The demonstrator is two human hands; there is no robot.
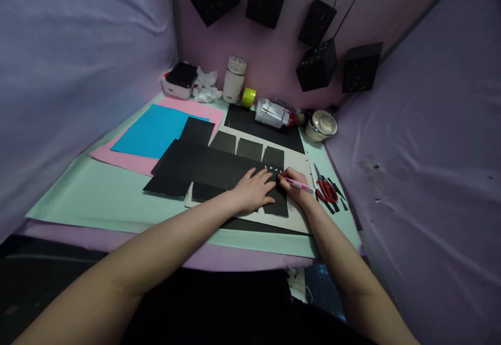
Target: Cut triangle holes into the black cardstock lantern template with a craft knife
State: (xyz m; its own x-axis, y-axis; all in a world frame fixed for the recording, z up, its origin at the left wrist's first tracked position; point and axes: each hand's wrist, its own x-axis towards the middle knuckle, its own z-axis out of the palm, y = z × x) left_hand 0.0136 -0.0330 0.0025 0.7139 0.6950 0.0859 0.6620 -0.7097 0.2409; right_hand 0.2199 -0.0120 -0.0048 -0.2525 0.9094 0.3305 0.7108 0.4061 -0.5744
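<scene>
Black card (219, 163) cut with flaps lies flat on a white board (301, 214). My left hand (252, 191) rests on the card with its fingers spread. Just to its right, my right hand (295, 183) grips a pink pen-shaped craft knife (297, 183), its tip down near the card's right end. A row of small pale triangular cut-outs (273, 168) shows in the card beside the tip. The blade itself is too small to make out.
Red-handled scissors (326, 191) and black scraps (340, 193) lie at the right. Blue (152, 131) and pink sheets (105, 156) are at the left. Behind stand a white bottle (234, 81), yellow tape (248, 97), a clear container (272, 114) and a lidded cup (321, 126). Black boxes (318, 66) hang above.
</scene>
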